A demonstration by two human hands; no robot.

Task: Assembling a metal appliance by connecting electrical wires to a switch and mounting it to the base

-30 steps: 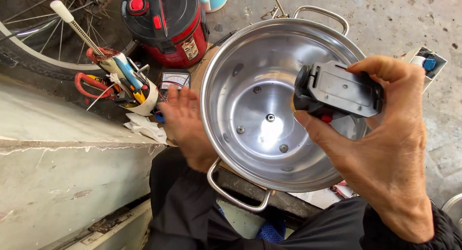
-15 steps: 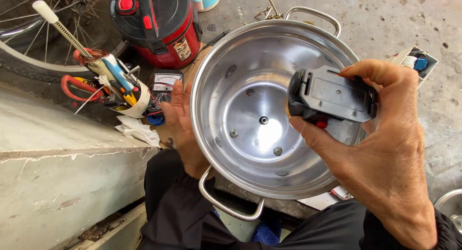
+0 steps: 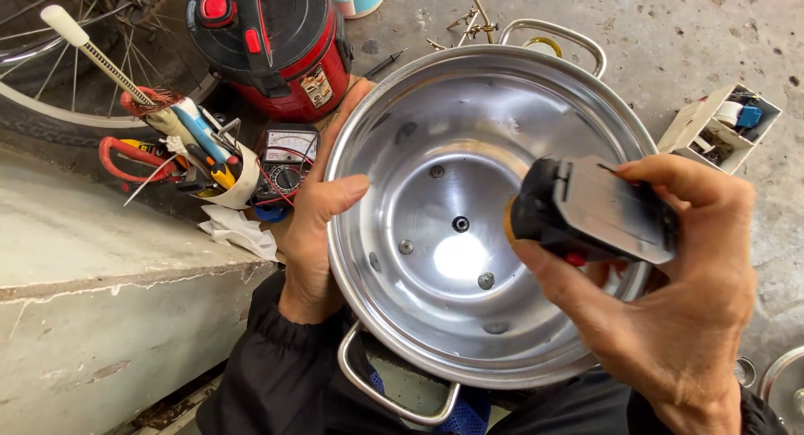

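steel pot (image 3: 435, 150) tilted, mouth up toward camera, on lap | left hand (image 3: 314, 226) clamped on pot rim, thumb inside | right hand (image 3: 670, 293) gripping black module (image 3: 599, 213) over pot's right side | multimeter (image 3: 285, 163), red cooker (image 3: 272, 41) just left

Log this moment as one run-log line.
left hand: grips steel pot rim | right hand: holds black part over pot | nearby: meter, tool cup
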